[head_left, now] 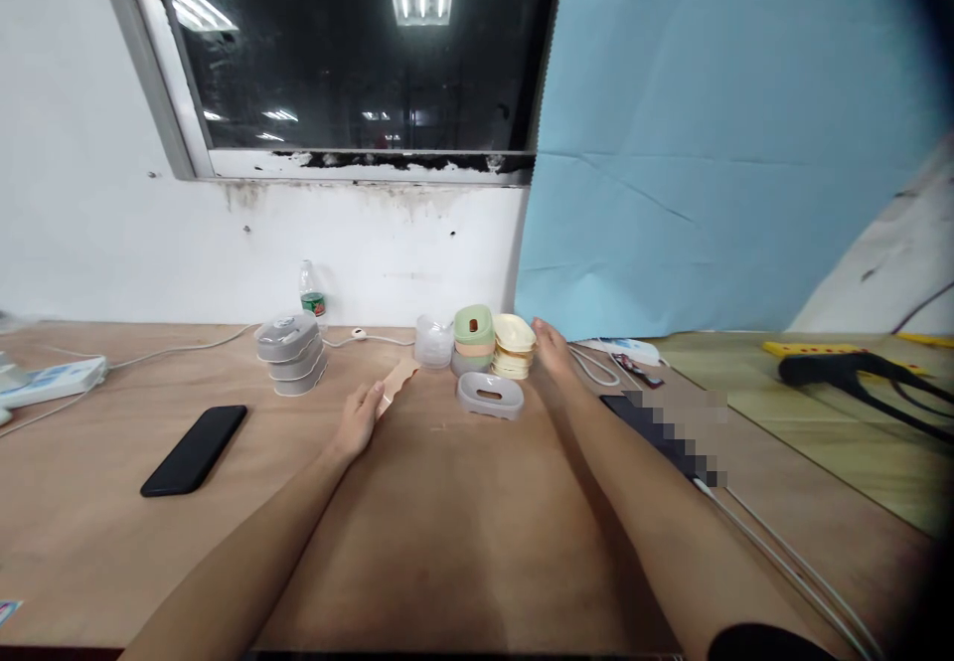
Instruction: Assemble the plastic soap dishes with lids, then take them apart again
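Outstretched left hand (362, 422) grips flat peach strip (397, 385); right hand (553, 349), beside pale-yellow plastic containers (514, 335) near worktop's (432, 512) back edge, grip unclear.

Two hands (359, 419) (553, 348), one peach piece (397, 384), one slotted gray lid (477, 406), three container stacks (289, 358) (475, 328) (514, 333) (one gray, one green-topped, one yellow), clear plasticware (433, 345) of indistinct count, one bottle (312, 298) and two dark flat devices (194, 450) (624, 412) are occupying one tabletop (439, 542).

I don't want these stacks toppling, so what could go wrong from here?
The right hand is right beside the cream stack; a nudge might tip it into the green-topped stack. The peach piece in the left hand points toward the clear container and could bump it.
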`<state>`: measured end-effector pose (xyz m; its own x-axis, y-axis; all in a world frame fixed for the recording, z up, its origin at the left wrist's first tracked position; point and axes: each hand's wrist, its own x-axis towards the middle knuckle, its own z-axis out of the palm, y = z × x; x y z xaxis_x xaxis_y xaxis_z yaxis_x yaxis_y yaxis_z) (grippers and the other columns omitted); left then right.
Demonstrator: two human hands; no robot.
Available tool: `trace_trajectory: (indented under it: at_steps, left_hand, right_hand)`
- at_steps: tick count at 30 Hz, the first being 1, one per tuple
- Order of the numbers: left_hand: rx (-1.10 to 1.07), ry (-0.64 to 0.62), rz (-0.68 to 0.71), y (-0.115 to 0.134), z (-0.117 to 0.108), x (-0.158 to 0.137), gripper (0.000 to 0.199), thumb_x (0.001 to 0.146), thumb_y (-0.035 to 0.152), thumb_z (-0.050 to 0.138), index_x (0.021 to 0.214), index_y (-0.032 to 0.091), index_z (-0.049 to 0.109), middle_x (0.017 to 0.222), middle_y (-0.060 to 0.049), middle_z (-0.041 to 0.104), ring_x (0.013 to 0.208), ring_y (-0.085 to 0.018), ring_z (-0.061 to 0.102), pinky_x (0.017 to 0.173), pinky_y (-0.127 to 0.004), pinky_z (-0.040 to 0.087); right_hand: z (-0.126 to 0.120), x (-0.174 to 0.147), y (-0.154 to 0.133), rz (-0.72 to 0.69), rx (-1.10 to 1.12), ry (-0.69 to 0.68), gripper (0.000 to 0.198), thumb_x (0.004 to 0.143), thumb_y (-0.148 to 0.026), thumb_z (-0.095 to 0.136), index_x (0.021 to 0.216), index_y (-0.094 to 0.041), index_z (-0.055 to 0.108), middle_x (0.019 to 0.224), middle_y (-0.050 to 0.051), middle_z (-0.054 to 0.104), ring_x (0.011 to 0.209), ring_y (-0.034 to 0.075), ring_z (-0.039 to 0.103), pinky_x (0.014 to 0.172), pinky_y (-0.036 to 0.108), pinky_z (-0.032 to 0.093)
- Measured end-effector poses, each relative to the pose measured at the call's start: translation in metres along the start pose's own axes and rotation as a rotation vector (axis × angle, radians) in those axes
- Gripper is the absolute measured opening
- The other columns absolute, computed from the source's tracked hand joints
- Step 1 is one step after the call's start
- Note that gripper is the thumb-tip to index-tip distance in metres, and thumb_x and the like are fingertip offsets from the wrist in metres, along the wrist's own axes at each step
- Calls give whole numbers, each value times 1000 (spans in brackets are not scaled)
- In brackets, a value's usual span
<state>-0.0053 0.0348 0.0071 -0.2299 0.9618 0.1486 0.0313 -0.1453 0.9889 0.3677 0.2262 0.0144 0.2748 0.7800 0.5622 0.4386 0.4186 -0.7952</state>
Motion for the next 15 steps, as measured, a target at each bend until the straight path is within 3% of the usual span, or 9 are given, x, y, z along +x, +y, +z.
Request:
trace_trajectory:
  at_steps: [4,6,9,12,15]
  left_hand:
    - [241,-75,231,1,1,-3,28,78,45,63,88,20,70,94,-6,68,96,-29,60,90,-40,44]
    - [326,-141,322,4,1,-9,33,75,44,65,101,22,68,107,-8,66,104,-30,58,95,-42,42]
    - [404,-281,427,11,3,-18,48,72,43,70,114,24,62,119,-9,61,113,-30,54,99,-42,40]
    - [449,-426,516,18,6,-27,60,69,44,72,123,23,56,126,-11,55,117,-30,52,102,-42,39]
    - [428,-495,528,22,9,-32,64,68,45,73,125,23,56,128,-12,54,120,-30,50,105,-42,37]
  right_hand:
    - [-2,-30,-27,-176,-152,209,48,91,-49,36,111,-14,62,112,14,65,108,26,55,96,46,40]
    - [2,-60,-46,-335,-207,205,41,92,-44,37,106,-15,63,106,13,65,104,26,55,95,46,41]
    - [13,-113,-78,-653,-199,-126,35,88,-42,47,111,-20,61,107,12,64,105,27,56,93,46,43]
    - [26,-156,-110,-967,-196,-508,49,81,-48,60,123,-23,55,121,11,60,115,28,52,98,48,41]
    - [36,-177,-133,-1097,-190,-673,46,84,-45,58,124,-22,55,125,11,60,123,27,47,102,46,39]
